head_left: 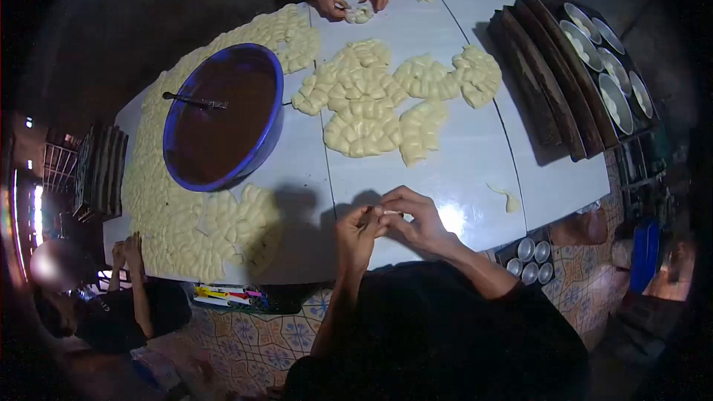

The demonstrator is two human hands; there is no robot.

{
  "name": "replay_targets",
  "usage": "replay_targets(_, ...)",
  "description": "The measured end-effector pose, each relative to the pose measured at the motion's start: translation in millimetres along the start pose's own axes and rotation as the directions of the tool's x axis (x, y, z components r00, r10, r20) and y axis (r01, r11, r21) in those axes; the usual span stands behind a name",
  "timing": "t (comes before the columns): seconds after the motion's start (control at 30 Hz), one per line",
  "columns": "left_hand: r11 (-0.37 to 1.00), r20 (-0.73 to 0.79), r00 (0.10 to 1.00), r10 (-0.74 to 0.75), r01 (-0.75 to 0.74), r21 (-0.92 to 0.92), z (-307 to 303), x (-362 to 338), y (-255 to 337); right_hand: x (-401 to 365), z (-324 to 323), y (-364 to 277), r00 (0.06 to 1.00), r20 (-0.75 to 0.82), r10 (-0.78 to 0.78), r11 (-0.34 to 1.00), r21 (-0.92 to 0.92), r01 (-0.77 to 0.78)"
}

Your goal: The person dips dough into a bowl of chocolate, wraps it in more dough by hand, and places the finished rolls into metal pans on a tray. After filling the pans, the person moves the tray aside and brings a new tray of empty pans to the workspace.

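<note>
My left hand (358, 234) and my right hand (417, 219) meet above the near edge of the white table (475, 200). Their fingers are pinched together around a small pale piece of dough (406, 217), mostly hidden by the fingers. Beyond them lie clusters of pale shaped dough pieces (362, 130), set close together. To the right, a thin loose strip of dough (508, 199) rests on the tabletop.
A blue basin (275, 122) of brown filling (223, 130) with a dark-handled utensil (194, 101) stands left, amid more dough (152, 200). Dark trays (546, 78) and metal cups (615, 104) sit right. Across, a person's hands (355, 1) work dough; another person's hands (128, 252) are at left.
</note>
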State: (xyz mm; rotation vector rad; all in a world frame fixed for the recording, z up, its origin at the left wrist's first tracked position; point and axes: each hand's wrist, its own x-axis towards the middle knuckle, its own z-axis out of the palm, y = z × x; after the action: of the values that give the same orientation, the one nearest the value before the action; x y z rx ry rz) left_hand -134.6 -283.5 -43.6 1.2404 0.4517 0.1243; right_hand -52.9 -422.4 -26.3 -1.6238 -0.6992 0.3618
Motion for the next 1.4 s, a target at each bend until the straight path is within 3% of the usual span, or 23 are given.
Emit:
replay_targets(0.07, 0.996, -0.025, 0.999, 0.045, -0.044, 0.074, 7.1, -1.3, -8.5, -10.2, -4.2, 2.5, 0.997, 0.009, 0.074, 0.988, -0.133, -0.072)
replay_targets(0.2, 0.963, 0.078, 0.984, 0.161, -0.174, 0.204, 17.7, -6.1, -12.9, -16.8, -1.2, 2.7, 0.953, -0.1, 0.286, 0.957, 0.076, -0.279)
replay_targets(0.23, 0.968, 0.118, 0.98, 0.163, -0.182, 0.173, 17.4, -7.4, -11.6, -24.7, -1.4, 20.8, 0.979, -0.106, 0.172, 0.982, -0.06, -0.179)
replay_targets(0.27, 0.972, 0.156, 0.974, 0.167, -0.189, 0.143, 16.7, -8.3, -9.0, -30.7, -4.7, 56.9, 0.959, 0.113, 0.26, 0.957, 0.106, -0.271)
replay_targets(0.33, 0.981, 0.208, 0.96, 0.187, -0.192, 0.006, 15.0, -11.9, -7.1, -25.6, -28.2, 25.4, 0.581, 0.602, 0.547, 0.517, 0.302, -0.801)
replay_targets(0.37, 0.979, 0.193, 0.961, 0.197, -0.185, -0.081, 11.9, -11.6, -13.5, -30.1, -30.1, 25.4, 0.665, 0.613, 0.427, 0.641, 0.313, -0.701)
replay_targets(0.4, 0.969, 0.176, 0.962, 0.21, -0.181, -0.168, 7.4, -8.3, -21.9, -28.1, -30.6, 31.5, 0.793, 0.464, 0.396, 0.787, 0.274, -0.553)
replay_targets(0.43, 0.959, 0.144, 0.949, 0.28, -0.285, 0.013, -10.2, 3.6, -44.0, -23.1, -30.7, 43.5, 0.894, 0.31, 0.324, 0.899, 0.195, -0.393)
replay_targets(0.5, 0.952, 0.083, 0.958, 0.274, -0.282, 0.116, -15.0, 10.9, -32.7, -8.0, -37.5, 59.5, 0.994, 0.017, 0.11, 0.986, -0.13, -0.106)
replay_targets(0.53, 0.946, 0.053, 0.961, 0.273, -0.278, 0.166, -12.0, 13.5, -25.2, -0.9, -37.4, 68.6, 0.984, -0.057, 0.169, 0.974, -0.141, -0.175)
replay_targets(0.57, 0.977, -0.052, 0.977, 0.206, -0.208, -0.04, 1.8, 10.6, -11.9, 0.4, -38.5, 88.8, 0.957, 0.048, 0.287, 0.958, -0.015, -0.286)
replay_targets(0.6, 0.982, -0.068, 0.98, 0.188, -0.186, 0.022, 4.2, 9.8, -6.3, 0.5, -40.2, 110.2, 0.91, 0.166, 0.381, 0.912, 0.094, -0.399)
replay_targets(0.67, 0.98, -0.11, 0.982, 0.152, -0.135, 0.147, -1.0, 10.4, 0.9, -3.9, -42.6, 115.6, 0.973, 0.047, 0.226, 0.972, -0.077, -0.222)
replay_targets(0.8, 0.761, -0.084, 0.821, 0.565, -0.478, 0.439, -27.0, 8.6, -24.6, -16.5, -96.6, 106.2, 0.974, -0.16, 0.16, 0.954, -0.229, -0.194)
replay_targets(0.83, 0.931, -0.24, 0.908, 0.342, -0.293, 0.218, -28.2, 5.2, -27.9, -24.9, -121.7, 103.6, 0.99, -0.091, 0.11, 0.848, -0.51, -0.141)
replay_targets(0.9, 0.969, -0.262, 0.934, 0.245, -0.237, 0.063, -27.3, 2.1, -25.6, -48.4, -156.4, 87.8, 0.98, 0.036, 0.193, 0.496, -0.866, -0.066)
replay_targets(0.93, 0.978, -0.269, 0.943, 0.196, -0.208, -0.015, -25.9, 1.0, -25.6, -61.7, -169.3, 78.9, 0.95, 0.056, 0.308, 0.306, -0.951, -0.044)
replay_targets(1.0, 0.986, -0.254, 0.955, 0.154, -0.165, -0.026, -23.4, 3.6, -31.0, -108.7, -191.0, 109.4, 0.973, 0.108, 0.205, 0.225, -0.973, 0.061)
replay_targets(1.07, 0.996, -0.235, 0.968, 0.088, -0.084, 0.026, -15.1, 5.5, -22.8, -140.7, -197.2, 106.6, 0.981, 0.035, 0.191, 0.29, -0.957, -0.022)
replay_targets(1.17, 0.94, -0.119, 0.961, 0.248, -0.209, 0.27, -11.2, 5.4, -25.2, -170.1, -207.2, 101.5, 0.934, -0.069, 0.352, 0.477, -0.845, -0.242)
replay_targets(1.27, 0.914, 0.031, 0.967, 0.254, -0.25, 0.319, -17.6, 11.5, -43.0, -157.0, -193.7, 92.1, 0.915, -0.243, 0.323, 0.665, -0.63, -0.402)
replay_targets(1.3, 0.923, 0.074, 0.969, 0.237, -0.248, 0.295, -20.6, 11.8, -47.6, -143.7, -175.2, 86.6, 0.852, -0.41, 0.325, 0.771, -0.406, -0.49)
replay_targets(1.4, 0.997, 0.077, 0.997, -0.021, 0.015, 0.07, 20.4, -2.7, -25.5, -93.4, -114.8, 48.6, 0.926, -0.271, 0.263, 0.965, 0.07, -0.253)
